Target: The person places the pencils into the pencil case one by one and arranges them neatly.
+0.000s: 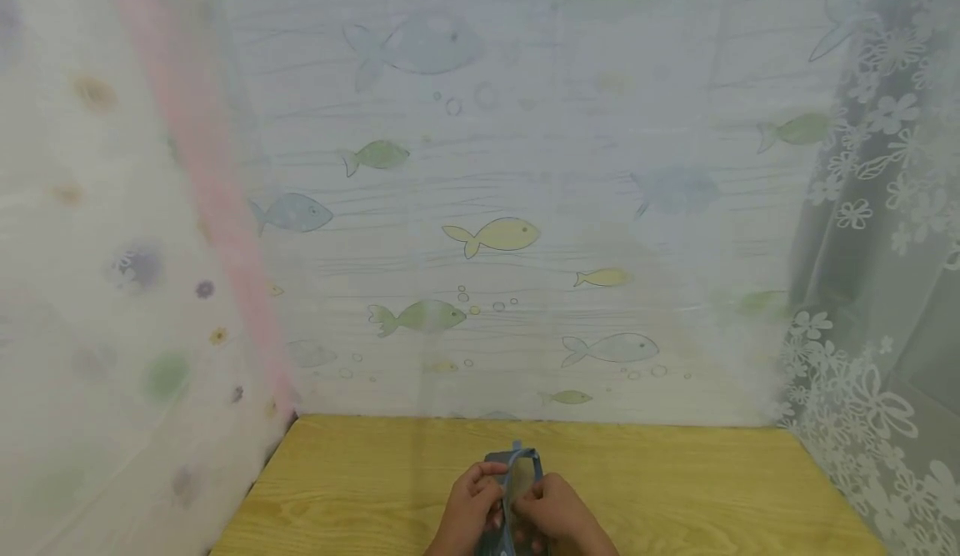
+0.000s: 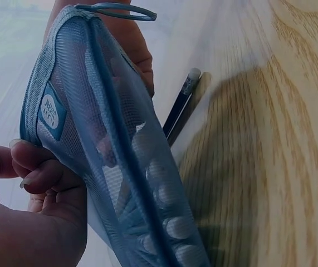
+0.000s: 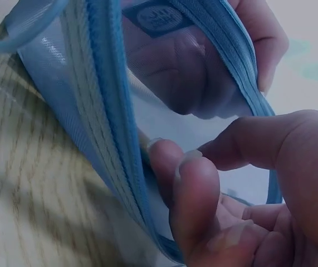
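A blue mesh zipper pouch (image 2: 108, 128) stands on edge over the table, its zipped mouth spread wide in the right wrist view. My left hand (image 1: 474, 502) pinches the pouch's rim beside a small blue label (image 2: 53, 111). Through the mesh, several white rounded ends (image 2: 178, 228) show in the lower part. My right hand (image 1: 557, 506) reaches into the mouth, its curled fingers (image 3: 197, 194) and thumb drawn close together near the zipper edge (image 3: 111, 111). I cannot tell whether they pinch anything. A blue loop (image 3: 22, 33) hangs at the pouch's end.
A dark blue stick with a pale end (image 2: 182, 103) lies on the wood-grain table (image 1: 360, 481) beside the pouch. A fish-print curtain (image 1: 487, 164) hangs behind the table, with a flowered sheet (image 1: 97, 289) at the left and a white lace curtain (image 1: 885, 331) at the right.
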A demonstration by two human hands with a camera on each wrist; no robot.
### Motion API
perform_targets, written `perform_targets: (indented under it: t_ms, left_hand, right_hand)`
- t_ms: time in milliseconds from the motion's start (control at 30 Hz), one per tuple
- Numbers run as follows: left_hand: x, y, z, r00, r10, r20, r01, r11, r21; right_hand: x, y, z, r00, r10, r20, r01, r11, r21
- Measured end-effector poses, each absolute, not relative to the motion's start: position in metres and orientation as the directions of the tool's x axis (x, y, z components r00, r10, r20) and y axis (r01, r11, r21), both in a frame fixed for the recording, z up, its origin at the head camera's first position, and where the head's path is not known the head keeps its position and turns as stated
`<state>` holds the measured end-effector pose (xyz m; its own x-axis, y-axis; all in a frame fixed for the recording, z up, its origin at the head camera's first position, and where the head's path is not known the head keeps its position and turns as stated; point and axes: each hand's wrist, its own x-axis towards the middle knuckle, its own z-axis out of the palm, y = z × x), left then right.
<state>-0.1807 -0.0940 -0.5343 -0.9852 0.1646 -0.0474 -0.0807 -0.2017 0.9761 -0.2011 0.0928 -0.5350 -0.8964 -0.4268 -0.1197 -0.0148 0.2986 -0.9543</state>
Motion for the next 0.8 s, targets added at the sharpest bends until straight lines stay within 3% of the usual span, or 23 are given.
perform_targets:
  t_ms: [300, 800]
  left_hand:
    - [-0.18, -0.093, -0.533, -0.989, 0.142, -0.037, -0.064, -0.191, 0.98]
    - [-0.183, -0.098, -0.537, -0.991, 0.129, -0.041, -0.064, -0.179, 0.982]
  right_hand:
    - [-0.208, 0.102, -0.534, -0.912, -0.41, 0.003, -0.163, 0.358, -0.919]
    - [-0.209, 0.115, -0.533, -0.973, -0.225, 0.05, -0.157, 0.486, -0.86]
